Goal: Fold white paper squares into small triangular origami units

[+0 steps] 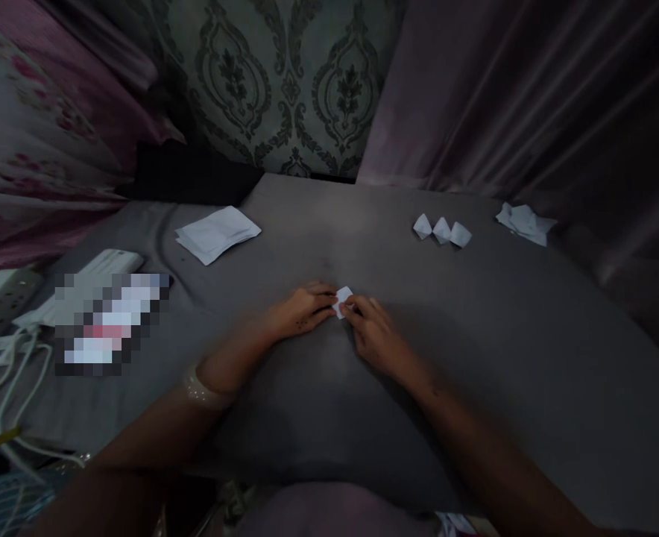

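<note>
A small folded piece of white paper [344, 295] lies at the middle of the grey cloth surface, between my two hands. My left hand [306, 309] holds its left edge with the fingers drawn together. From the right, my right hand [373, 328] pinches the same paper at its lower right side, with thumb and fingertips on it. The fingers hide part of the paper. Farther back on the right stand three folded white paper shapes [442, 230] in a row, pointed at the top.
A stack of white paper sheets [218, 233] lies at the back left, with loose white paper pieces [525, 222] at the far right. On the left are a blurred-out phone [114, 317], a white power strip [5, 298] and white cables [21, 388]. Curtains [475, 97] hang behind.
</note>
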Tool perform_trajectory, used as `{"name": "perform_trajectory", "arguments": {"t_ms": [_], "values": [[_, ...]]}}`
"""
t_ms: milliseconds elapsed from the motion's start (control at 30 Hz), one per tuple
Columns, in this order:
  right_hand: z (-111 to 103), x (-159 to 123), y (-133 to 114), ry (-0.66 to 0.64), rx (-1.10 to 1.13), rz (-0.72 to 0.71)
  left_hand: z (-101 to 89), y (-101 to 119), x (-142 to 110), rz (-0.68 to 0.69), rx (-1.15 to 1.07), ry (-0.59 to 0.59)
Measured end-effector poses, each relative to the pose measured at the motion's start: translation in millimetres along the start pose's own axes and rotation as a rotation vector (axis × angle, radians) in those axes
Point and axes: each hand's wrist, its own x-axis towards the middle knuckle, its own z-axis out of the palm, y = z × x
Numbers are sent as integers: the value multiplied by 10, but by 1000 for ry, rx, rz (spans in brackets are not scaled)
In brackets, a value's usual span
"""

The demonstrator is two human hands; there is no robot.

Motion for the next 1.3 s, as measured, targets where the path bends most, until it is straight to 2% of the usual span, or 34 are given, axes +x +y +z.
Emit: {"name": "perform_trajectory", "arguments": {"t_ms": [167, 400, 733, 933, 1100, 1200, 1300], "values": [[-24, 26, -18, 37, 62, 28, -50, 26, 2, 3, -1, -63], [46, 83, 59, 135, 179, 43, -53, 72, 18, -31, 44, -51], [9, 97, 40, 130, 58, 32, 5, 76, 15, -34, 139, -30], [45, 67, 127, 133, 33, -5, -9, 178, 16, -36, 201, -44], [21, -8, 33, 109, -54, -22, 11, 303, -28, -97, 312, -48], [19, -66, -13, 102, -63, -34, 50, 388, -71, -114, 387, -98], [52, -80, 11, 122, -41, -16, 91, 421, -106, -164, 372, -98]]}}
